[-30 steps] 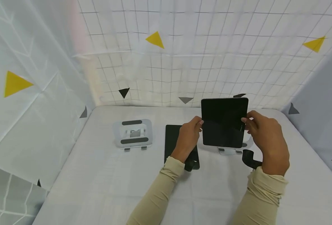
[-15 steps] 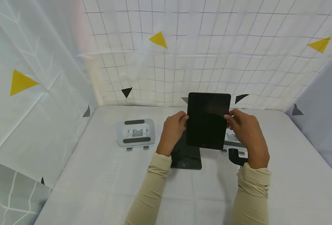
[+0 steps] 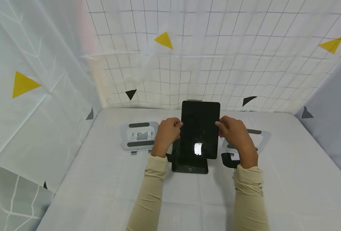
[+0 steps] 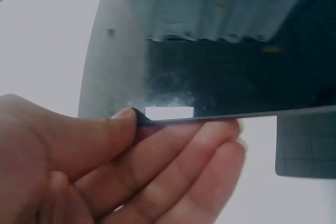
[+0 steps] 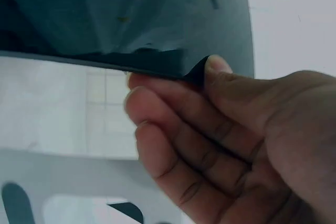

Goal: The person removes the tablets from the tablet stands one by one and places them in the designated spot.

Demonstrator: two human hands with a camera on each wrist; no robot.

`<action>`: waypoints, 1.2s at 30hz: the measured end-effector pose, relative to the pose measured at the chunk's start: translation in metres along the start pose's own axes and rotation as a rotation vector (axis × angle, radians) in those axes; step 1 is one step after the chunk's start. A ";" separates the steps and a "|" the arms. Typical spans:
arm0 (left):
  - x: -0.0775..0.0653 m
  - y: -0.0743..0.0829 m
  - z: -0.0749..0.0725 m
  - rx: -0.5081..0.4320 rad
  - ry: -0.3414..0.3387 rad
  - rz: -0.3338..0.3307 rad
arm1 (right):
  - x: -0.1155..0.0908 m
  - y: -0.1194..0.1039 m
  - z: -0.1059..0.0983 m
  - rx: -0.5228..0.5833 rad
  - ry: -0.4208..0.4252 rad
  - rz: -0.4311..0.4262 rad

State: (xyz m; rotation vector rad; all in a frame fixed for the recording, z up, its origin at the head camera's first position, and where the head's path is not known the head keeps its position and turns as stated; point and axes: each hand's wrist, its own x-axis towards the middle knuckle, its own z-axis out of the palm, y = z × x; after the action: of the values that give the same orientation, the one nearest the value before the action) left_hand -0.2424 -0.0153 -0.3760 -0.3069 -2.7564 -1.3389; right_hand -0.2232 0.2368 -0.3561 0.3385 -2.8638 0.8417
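A black tablet [image 3: 200, 128] is held upright above the table, its screen toward the head camera. My left hand [image 3: 167, 134] pinches its left edge; in the left wrist view the thumb lies on the screen and the fingers [image 4: 210, 171] sit behind the edge. On the opposite side my right hand [image 3: 236, 133] pinches the right edge the same way, thumb [image 5: 231, 85] in front, fingers behind. Below and partly hidden by the held tablet, a second black tablet [image 3: 184, 168] lies on the table, its round home button showing.
A grey-white stand [image 3: 140, 136] with dark pads lies flat on the left of the white table [image 3: 101, 192]. Another such stand [image 3: 261, 141] lies on the right, partly covered by my right hand. A grid-patterned white curtain [image 3: 199, 48] hangs behind the table.
Both hands have carried the tablet leftward from the right stand to over the second tablet. The right stand has come more into view.
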 end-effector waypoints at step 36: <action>-0.002 -0.019 0.009 0.376 -0.185 -0.173 | 0.019 0.004 0.050 0.032 -0.376 0.228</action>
State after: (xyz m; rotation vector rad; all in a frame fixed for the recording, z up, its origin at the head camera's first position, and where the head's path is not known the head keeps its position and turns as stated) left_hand -0.2439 -0.0200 -0.3967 -0.1789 -3.1736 -0.8229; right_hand -0.2461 0.2097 -0.3966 0.1911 -3.2896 0.9523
